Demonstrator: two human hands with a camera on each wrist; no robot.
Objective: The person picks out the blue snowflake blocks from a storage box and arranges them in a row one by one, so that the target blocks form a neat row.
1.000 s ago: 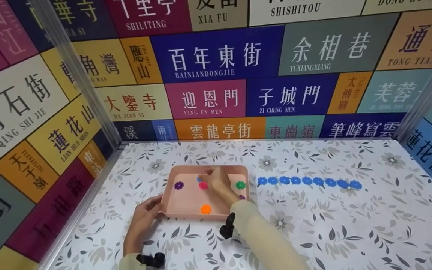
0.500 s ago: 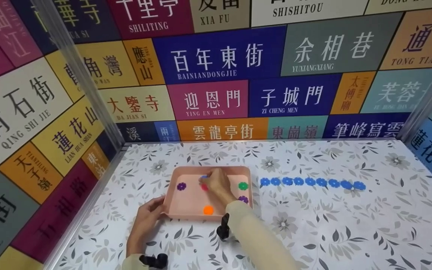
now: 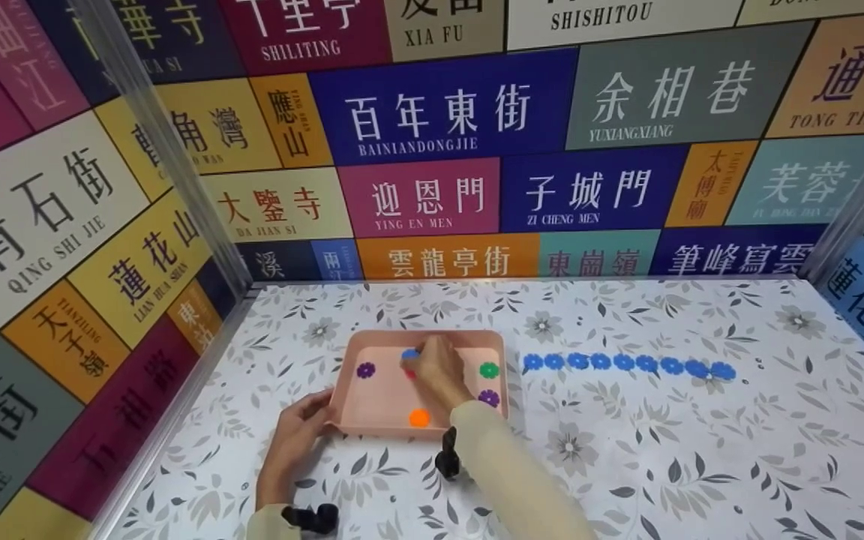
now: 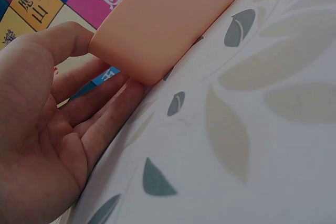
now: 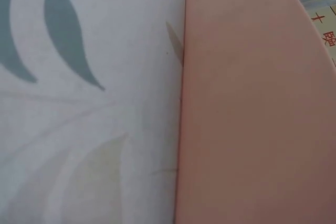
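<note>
A shallow pink tray point(image 3: 372, 405) lies on the table with a few small flower-shaped pieces inside. My left hand point(image 3: 295, 442) holds its near left corner; in the left wrist view the thumb is at the rim and the fingers point(image 4: 107, 114) are at the underside. Inside the tray, my right hand point(image 3: 439, 371) has curled fingers at a blue flower-shaped piece point(image 3: 409, 355), seeming to pinch it; the fingertips partly hide it. A pink-red piece point(image 3: 410, 372) is mostly covered by that hand. In the right wrist view only the tray's side wall point(image 5: 252, 103) and tablecloth show.
Purple point(image 3: 366, 370), green point(image 3: 489, 370) and orange point(image 3: 418, 418) pieces lie in the tray, with another purple piece point(image 3: 488, 398) by the right sleeve. Right of the tray, a row of several blue flower pieces point(image 3: 624, 362) runs along the patterned tablecloth point(image 3: 672, 435). Sign-printed walls stand behind.
My right hand has closed in on the blue piece and now covers most of the pink-red one. My left hand stays at the tray's corner. The whole view has shifted slightly.
</note>
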